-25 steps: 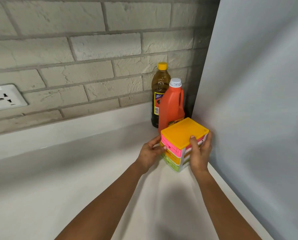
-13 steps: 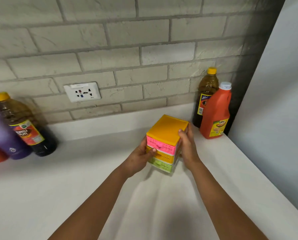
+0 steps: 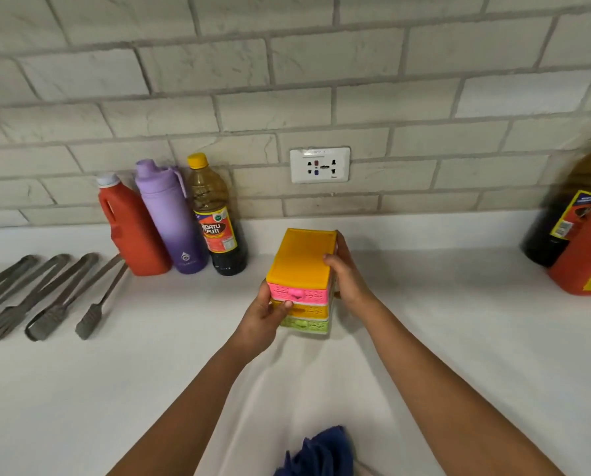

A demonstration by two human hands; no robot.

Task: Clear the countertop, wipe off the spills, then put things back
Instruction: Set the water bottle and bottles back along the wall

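A small plastic drawer box (image 3: pixel 302 259) with a yellow top and pink, yellow and green drawers is in the middle of the white countertop (image 3: pixel 458 338). My left hand (image 3: pixel 266 314) grips its left front corner. My right hand (image 3: pixel 347 276) clasps its right side. Whether its base touches the counter I cannot tell. A dark blue cloth (image 3: pixel 318 453) lies at the counter's near edge between my forearms.
Against the brick wall at the left stand a red jug (image 3: pixel 131 228), a purple flask (image 3: pixel 170 218) and a dark sauce bottle (image 3: pixel 215 218). Several metal tongs (image 3: pixel 43 297) lie far left. An oil bottle (image 3: pixel 575 201) and a red jug (image 3: pixel 585 255) stand far right. A wall socket (image 3: pixel 319 164) sits above.
Both hands have carried the drawer box leftward, away from the right corner by the oil bottle and red jug, to the middle of the counter below the socket.
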